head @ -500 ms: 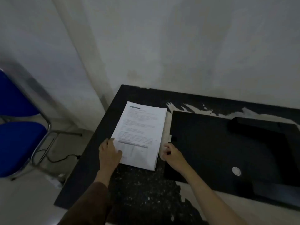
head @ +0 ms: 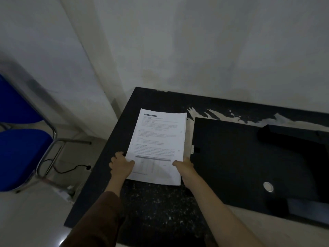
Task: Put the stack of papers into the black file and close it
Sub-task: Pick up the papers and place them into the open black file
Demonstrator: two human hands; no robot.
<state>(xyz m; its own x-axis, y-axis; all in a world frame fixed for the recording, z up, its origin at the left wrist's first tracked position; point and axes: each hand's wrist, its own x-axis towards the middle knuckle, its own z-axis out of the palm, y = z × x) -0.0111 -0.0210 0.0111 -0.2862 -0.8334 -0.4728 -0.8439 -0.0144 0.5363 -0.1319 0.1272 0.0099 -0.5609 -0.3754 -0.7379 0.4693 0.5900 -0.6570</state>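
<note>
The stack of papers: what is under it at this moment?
The stack of papers lies on the black table, left of the black file. The left hand and right hand grip its near corners, thumbs on top. Their fingers underneath are hidden.

L hand [head: 122, 164]: fingers curled, thumb pointing inward, sleeve brown. R hand [head: 185, 166]: same grip opposite, forearm bare. Both arms extended fwd.

1. The left hand [head: 121, 165] is bare, with no ring or watch in sight
2. A loose dark brown sleeve [head: 99, 218] covers the left forearm up to near the wrist
3. The right hand [head: 185, 169] is bare, and the right forearm [head: 222, 216] is uncovered, with no sleeve showing
</note>
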